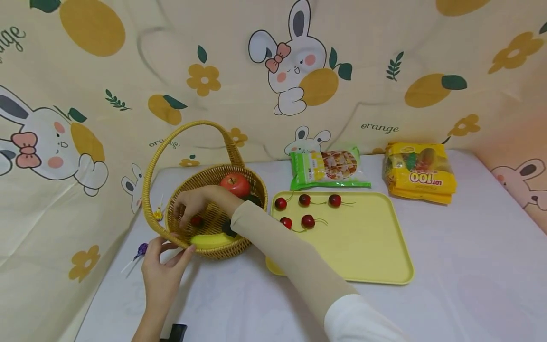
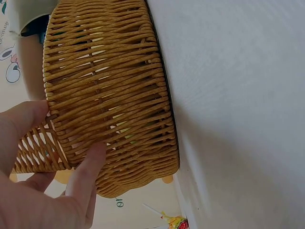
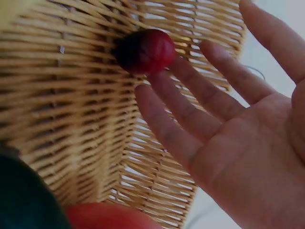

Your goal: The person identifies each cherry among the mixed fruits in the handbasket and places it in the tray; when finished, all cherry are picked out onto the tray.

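Note:
A wicker basket (image 1: 222, 254) with a tall arched handle stands at the left of the table. My left hand (image 1: 164, 266) holds its near rim at the foot of the handle; in the left wrist view the thumb lies at the rim and a finger (image 2: 88, 174) against the outer weave. My right hand (image 1: 196, 202) reaches inside the basket. Its fingers are spread and fairly straight, tips right at a dark red cherry (image 3: 159, 50) by the wicker wall. A banana (image 1: 211, 241), a red apple (image 1: 236, 184) and a dark green item (image 3: 26, 195) lie in the basket too.
Right of the basket is a yellow tray (image 1: 359, 247) with several cherries (image 1: 308, 221), partly behind the right sleeve (image 1: 290, 242). Behind it lie a green packet (image 1: 325, 168) and a yellow packet (image 1: 420, 173). A purple lollipop (image 1: 142, 249) and a yellow lollipop (image 1: 158, 214) lie left of the basket.

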Motion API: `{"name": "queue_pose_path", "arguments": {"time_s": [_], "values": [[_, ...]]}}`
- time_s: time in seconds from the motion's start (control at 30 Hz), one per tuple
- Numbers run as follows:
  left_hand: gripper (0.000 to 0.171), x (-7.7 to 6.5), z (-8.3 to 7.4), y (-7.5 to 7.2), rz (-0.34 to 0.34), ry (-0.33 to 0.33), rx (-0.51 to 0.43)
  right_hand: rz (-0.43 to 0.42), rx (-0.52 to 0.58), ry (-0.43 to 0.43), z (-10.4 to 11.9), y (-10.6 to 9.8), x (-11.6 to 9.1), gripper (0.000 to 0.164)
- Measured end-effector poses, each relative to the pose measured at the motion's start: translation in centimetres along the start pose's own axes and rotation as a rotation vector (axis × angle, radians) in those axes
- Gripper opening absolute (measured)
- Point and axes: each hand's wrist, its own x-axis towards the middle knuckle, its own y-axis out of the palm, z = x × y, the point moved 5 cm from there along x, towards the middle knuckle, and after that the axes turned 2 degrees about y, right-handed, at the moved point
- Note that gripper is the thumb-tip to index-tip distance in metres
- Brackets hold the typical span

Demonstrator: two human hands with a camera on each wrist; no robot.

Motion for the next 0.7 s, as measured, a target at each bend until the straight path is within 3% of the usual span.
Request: {"name": "queue_pose_path", "arguments": {"time_s": [0.2,0.37,0.53,0.7], "values": [[0.04,0.0,0.0,0.1,-0.004,0.007,0.009,0.008,0.129,0.012,-0.6,0.6,-0.1,0.045],[0.039,0.0,-0.1,0.0,0.002,0.001,0.0,0.088,0.245,0.1,-0.8,1.3,-0.5,0.044],[0.04,0.0,-0.1,0.0,0.002,0.009,0.008,0.173,0.261,0.117,-0.8,1.9,-0.6,0.039],[0.04,0.0,0.1,0.0,0.005,0.008,-0.007,0.2,0.246,0.142,-1.1,2.2,-0.6,0.038]]}}
